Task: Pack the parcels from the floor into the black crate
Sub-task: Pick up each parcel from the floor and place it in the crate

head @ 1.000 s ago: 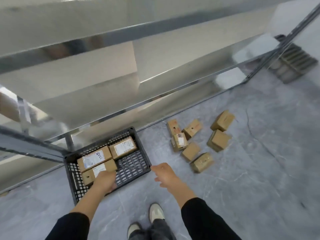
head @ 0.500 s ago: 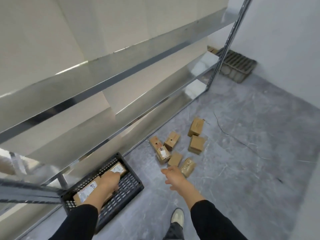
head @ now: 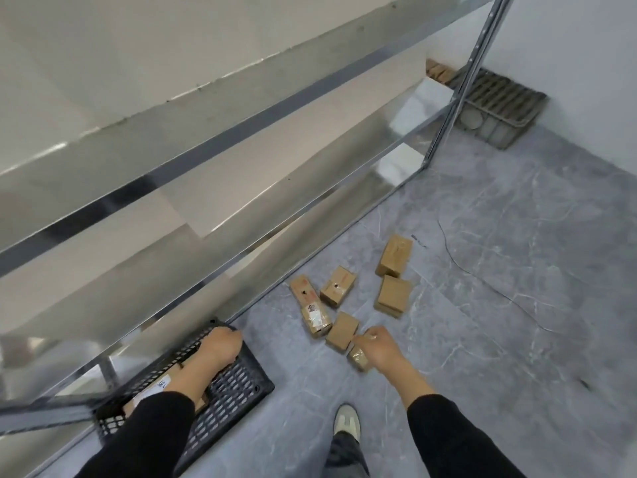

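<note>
The black crate (head: 241, 384) stands on the floor at lower left, half under the shelf. My left forearm hides most of the labelled parcels (head: 155, 391) inside it. My left hand (head: 220, 346) lies at the crate's far corner, fingers curled by the rim; what it grips is unclear. Several brown parcels lie loose on the grey floor, among them a labelled one (head: 317, 320), a plain one (head: 343, 331) and two further right (head: 393, 294). My right hand (head: 379, 346) is down on a tape-wrapped parcel (head: 358, 358), fingers curled over its top.
A metal shelf rack (head: 241, 167) overhangs the crate on the left, its upright post (head: 458, 81) at the back. A grey slatted crate (head: 499, 105) sits in the far corner. A thin cable (head: 482, 281) crosses the floor. My shoe (head: 347, 420) is near the bottom.
My right hand has travelled from beside the crate to the taped parcel and come down on it. My left hand slid to the crate's far corner. The view swung right.
</note>
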